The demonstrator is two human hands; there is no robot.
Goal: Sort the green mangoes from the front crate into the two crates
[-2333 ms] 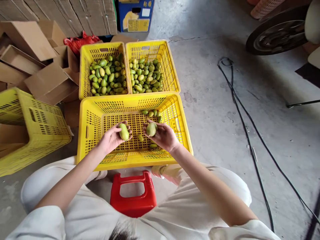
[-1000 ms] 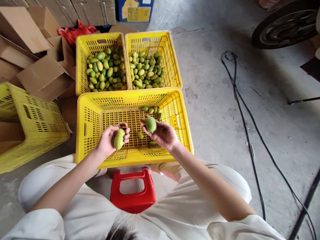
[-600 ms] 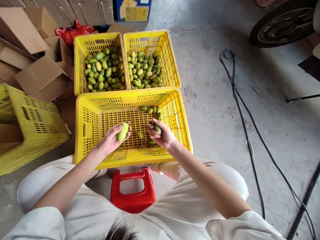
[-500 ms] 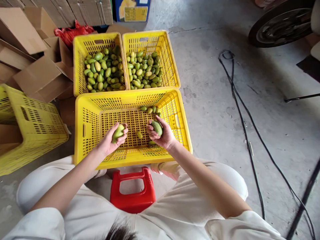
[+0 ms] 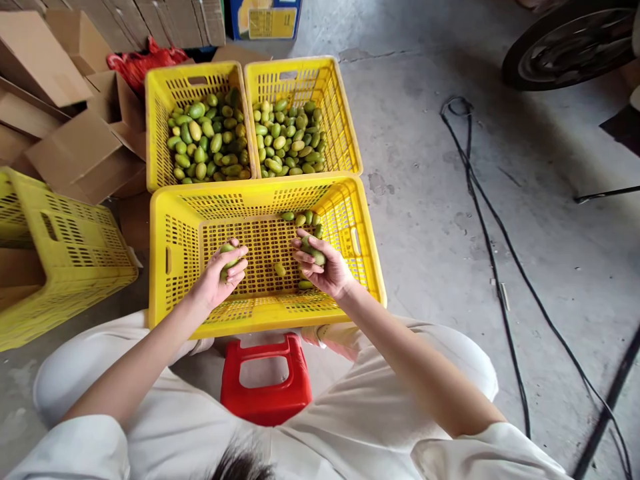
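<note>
Over the near yellow crate (image 5: 260, 325), my left hand (image 5: 216, 280) is closed around a green oval fruit (image 5: 228, 252), perhaps a small mango, partly hidden by the fingers. My right hand (image 5: 327, 270) has its fingers wrapped round another green oval fruit (image 5: 315, 255), above the crate's right half. Below and between the hands, a small yellow-green fruit (image 5: 279, 269) lies on the slotted floor. Several more fruits (image 5: 301, 219) sit in the crate's far right part, and one green fruit (image 5: 305, 285) shows below my right hand.
Two yellow crates, the far left one (image 5: 151, 133) and the far right one (image 5: 353, 137), hold many such fruits. Left are cardboard boxes (image 5: 75, 153) and a tilted crate (image 5: 90, 247). A red stool (image 5: 265, 407) stands between my legs. Black cable (image 5: 493, 267) lies right.
Both hands have turned the fruits in their fingers, so different sides show. My left hand has shifted slightly left and its fingers have loosened a little.
</note>
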